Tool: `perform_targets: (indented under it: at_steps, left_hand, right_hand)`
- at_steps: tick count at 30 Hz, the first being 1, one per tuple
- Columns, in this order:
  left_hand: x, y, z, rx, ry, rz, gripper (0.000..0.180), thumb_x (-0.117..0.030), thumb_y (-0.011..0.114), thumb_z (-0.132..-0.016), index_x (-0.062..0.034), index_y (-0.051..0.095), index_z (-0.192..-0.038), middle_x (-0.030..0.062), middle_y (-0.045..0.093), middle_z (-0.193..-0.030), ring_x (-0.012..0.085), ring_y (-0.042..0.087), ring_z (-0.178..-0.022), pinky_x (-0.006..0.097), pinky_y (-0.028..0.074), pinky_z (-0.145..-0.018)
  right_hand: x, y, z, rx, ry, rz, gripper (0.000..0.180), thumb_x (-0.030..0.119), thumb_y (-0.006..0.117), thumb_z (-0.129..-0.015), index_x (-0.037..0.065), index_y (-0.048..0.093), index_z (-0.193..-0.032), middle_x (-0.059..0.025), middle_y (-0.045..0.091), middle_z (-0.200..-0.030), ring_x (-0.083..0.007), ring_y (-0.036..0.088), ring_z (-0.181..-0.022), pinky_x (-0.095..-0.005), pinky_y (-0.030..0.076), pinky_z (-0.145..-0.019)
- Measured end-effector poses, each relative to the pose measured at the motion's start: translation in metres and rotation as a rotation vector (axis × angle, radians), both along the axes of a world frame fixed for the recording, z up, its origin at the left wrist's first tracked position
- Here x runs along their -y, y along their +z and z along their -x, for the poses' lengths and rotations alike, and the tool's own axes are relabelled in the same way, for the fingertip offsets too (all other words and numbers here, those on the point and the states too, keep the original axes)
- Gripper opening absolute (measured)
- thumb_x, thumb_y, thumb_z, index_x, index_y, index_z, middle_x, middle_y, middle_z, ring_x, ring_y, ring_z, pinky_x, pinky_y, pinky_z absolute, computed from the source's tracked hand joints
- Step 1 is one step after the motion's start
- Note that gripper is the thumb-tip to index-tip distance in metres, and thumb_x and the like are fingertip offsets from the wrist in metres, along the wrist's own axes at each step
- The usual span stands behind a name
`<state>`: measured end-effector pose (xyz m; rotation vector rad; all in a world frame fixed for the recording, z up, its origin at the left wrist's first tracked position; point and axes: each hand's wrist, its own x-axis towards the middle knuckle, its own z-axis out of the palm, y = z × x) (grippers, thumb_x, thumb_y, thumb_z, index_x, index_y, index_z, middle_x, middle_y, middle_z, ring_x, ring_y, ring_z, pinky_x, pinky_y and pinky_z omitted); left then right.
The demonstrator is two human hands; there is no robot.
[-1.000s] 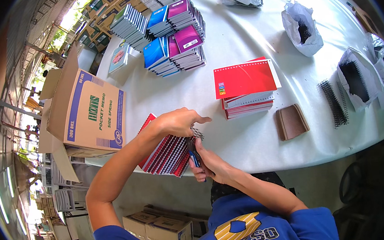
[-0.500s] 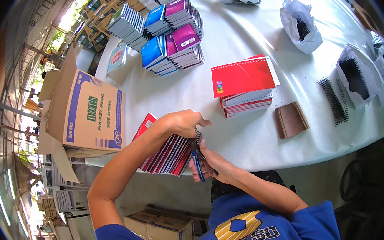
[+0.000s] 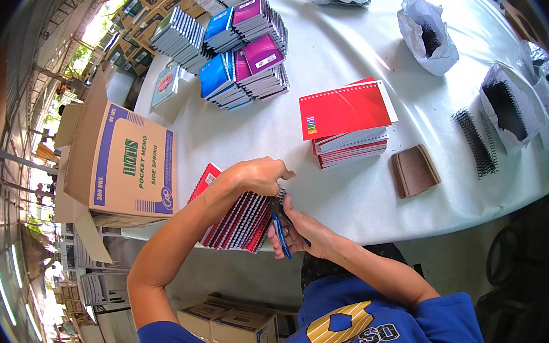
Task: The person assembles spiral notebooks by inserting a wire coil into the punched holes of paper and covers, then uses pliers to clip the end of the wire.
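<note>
My right hand (image 3: 304, 229) is wrapped around pliers with blue handles (image 3: 281, 235). Their dark jaws point up at the right end of a row of red spiral notebooks (image 3: 238, 221), which lies at the table's near edge with the wire bindings facing up. Over the far right corner of this row, my left hand (image 3: 263, 175) is bent around the notebooks, one finger reaching out to the right. Its thumb and palm are hidden. The exact spot where the jaws meet the wire is too small to make out.
Right of my hands stand a stack of red-covered punched books (image 3: 346, 113) and a brown block (image 3: 415, 171). Black wire coils (image 3: 476, 144) lie near white bags (image 3: 507, 112). An open carton (image 3: 131, 161) is at left; blue and purple notebooks (image 3: 217, 75) are stacked behind.
Almost nothing differs. The pliers and my right hand have shifted very slightly; my left hand stays on the notebooks. The whole view has drifted a little.
</note>
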<state>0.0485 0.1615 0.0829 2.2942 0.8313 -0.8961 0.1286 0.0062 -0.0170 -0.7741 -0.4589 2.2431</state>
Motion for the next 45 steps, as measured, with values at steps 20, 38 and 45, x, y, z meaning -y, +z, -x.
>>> perform_targets:
  at_steps: [20,38,45]
  left_hand:
    - [0.009,-0.011,-0.011,-0.083,-0.020,-0.108,0.055,0.002,0.060,-0.070,-0.0012,0.063,-0.124,0.0184,0.064,-0.124,0.0341,0.062,-0.113,0.039,0.049,-0.096]
    - [0.024,-0.030,-0.002,0.019,-0.149,-0.319,0.033,0.001,0.060,-0.069,-0.0021,0.067,-0.101,0.0182,0.068,-0.094,0.0385,0.066,-0.091,0.046,0.053,-0.078]
    - [0.019,-0.042,0.014,0.113,-0.152,-0.311,0.031,0.000,0.059,-0.070,-0.0025,0.066,-0.100,0.0161,0.067,-0.095,0.0389,0.065,-0.090,0.047,0.053,-0.075]
  right_hand:
    - [-0.010,-0.055,-0.002,-0.781,0.200,0.082,0.081,0.075,0.021,-0.092,0.004,0.059,-0.090,-0.0077,0.060,-0.073,-0.0222,0.063,-0.065,-0.0380,0.056,-0.065]
    - [-0.004,-0.060,-0.010,-0.589,0.208,0.176,0.079,0.075,0.024,-0.092,0.003,0.057,-0.085,-0.0062,0.055,-0.069,-0.0218,0.058,-0.061,-0.0371,0.055,-0.063]
    - [0.004,-0.001,-0.007,0.019,0.035,0.273,0.079,0.074,0.025,-0.093,0.002,0.057,-0.086,-0.0069,0.056,-0.071,-0.0218,0.059,-0.065,-0.0380,0.055,-0.062]
